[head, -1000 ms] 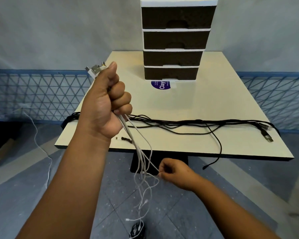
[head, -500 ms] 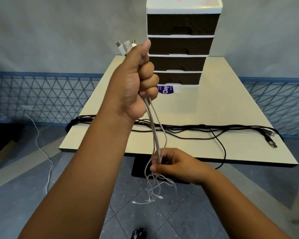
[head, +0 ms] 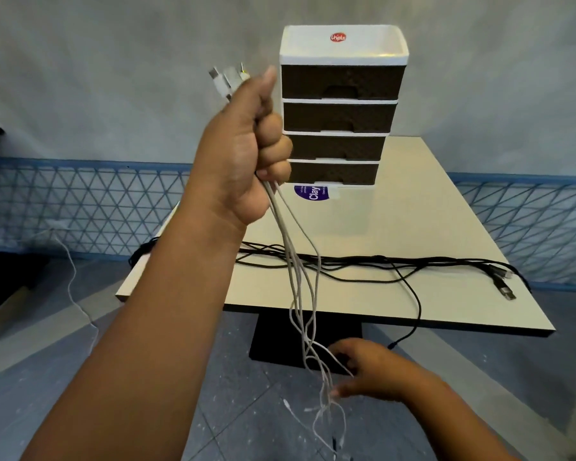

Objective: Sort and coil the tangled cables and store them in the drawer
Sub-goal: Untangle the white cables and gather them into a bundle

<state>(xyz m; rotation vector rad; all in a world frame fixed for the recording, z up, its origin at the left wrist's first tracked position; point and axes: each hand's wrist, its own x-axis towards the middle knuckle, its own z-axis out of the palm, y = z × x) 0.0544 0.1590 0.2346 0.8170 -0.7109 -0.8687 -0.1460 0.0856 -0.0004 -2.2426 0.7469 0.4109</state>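
My left hand (head: 246, 154) is raised in a fist and grips a bundle of white cables (head: 300, 281) near their plugs, which stick out above my thumb. The strands hang down past the table's front edge. Low down, my right hand (head: 366, 371) holds the dangling strands between its fingers; the loose ends trail beneath it. A bunch of black cables (head: 379, 261) lies stretched across the cream table (head: 413, 211), one strand drooping over the front edge. A white drawer unit (head: 341, 104) with several dark drawers, all closed, stands at the back of the table.
A purple round label (head: 311, 193) lies in front of the drawer unit. A blue lattice fence (head: 80, 207) runs along the wall behind. Another white cable (head: 70, 277) trails over the floor at left. The table's black pedestal (head: 280, 337) stands just beyond my right hand.
My left hand has lifted the white bundle higher. My right hand has slid down the strands toward their free ends, which now hang straighter.
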